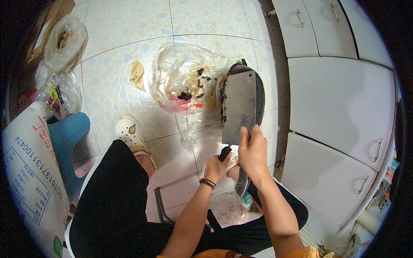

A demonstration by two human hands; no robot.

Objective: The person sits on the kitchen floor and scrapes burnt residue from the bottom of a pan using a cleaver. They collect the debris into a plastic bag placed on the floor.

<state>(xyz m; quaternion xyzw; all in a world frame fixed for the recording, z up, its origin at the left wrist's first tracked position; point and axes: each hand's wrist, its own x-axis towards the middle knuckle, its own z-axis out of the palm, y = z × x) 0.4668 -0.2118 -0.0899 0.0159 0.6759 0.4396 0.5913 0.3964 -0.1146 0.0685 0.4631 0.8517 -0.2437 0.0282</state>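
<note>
My right hand [253,151] grips a wide metal cleaver [238,106] near the handle, its end extending below the hand. Behind the blade is a dark pan [260,93], tilted on its side with a rough, crusted left rim. My left hand [215,167] is closed around a black handle [225,153], which appears to belong to the pan; the blade hides the join. Left of the pan, an open clear plastic bag [161,87] lies on the tiles, holding black flakes [184,96], yellowish residue and red bits. The blade covers most of the pan's inside.
White cabinets [338,106] line the right. A crumpled beige piece [137,75] lies left of the bag. My white clog [129,129] stands nearer me. A printed white sack [32,180], a blue plastic object [67,138] and tied plastic bags [64,48] occupy the left.
</note>
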